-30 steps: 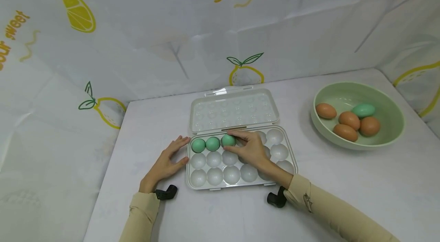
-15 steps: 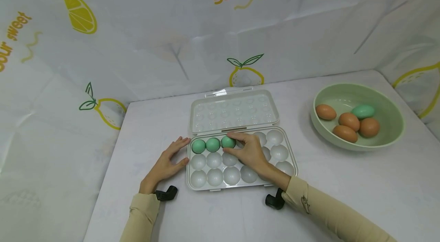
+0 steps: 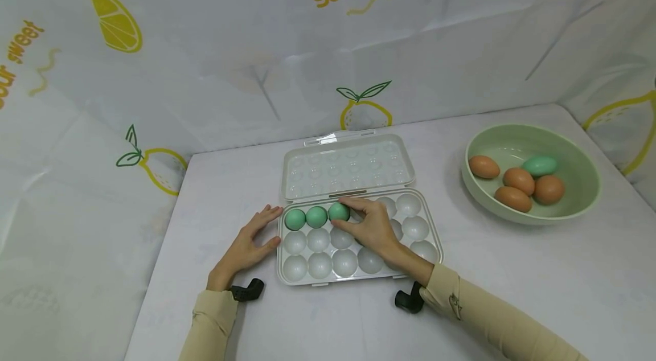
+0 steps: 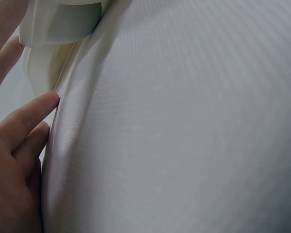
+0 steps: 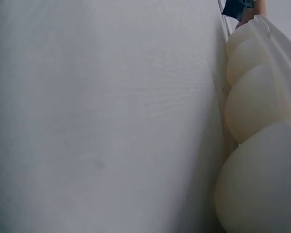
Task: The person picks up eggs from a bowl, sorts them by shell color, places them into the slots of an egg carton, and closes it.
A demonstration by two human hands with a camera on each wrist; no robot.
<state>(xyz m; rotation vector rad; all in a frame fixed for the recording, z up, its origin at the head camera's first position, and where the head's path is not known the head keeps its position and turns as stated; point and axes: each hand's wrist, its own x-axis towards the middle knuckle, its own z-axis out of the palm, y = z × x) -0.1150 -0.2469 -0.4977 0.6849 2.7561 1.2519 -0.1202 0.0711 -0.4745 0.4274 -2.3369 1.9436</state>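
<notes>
A pale plastic egg tray [image 3: 319,240] with round cups lies on the table, its hinged lid [image 3: 348,167] folded back behind it. Two green eggs [image 3: 316,216] sit in the back row at the left. Beside them, in the third cup of that row, my right hand [image 3: 370,227] pinches another green egg [image 3: 338,212] between thumb and fingers. My left hand [image 3: 247,246] rests at the tray's left edge, fingers extended and touching its rim. In the left wrist view the fingers [image 4: 31,114] reach toward the tray's side. The right wrist view shows only the undersides of the cups [image 5: 259,104].
A light green bowl [image 3: 533,216] stands at the right of the table, holding several brown eggs [image 3: 514,199] and one green egg [image 3: 540,165]. A white cloth printed with lemons hangs behind the table. Black wrist cameras [image 3: 409,299] sit near both cuffs.
Hardly anything differs. The right hand stays on the third green egg in the same cup, and the left hand keeps its place at the tray's edge. The view has shifted slightly.
</notes>
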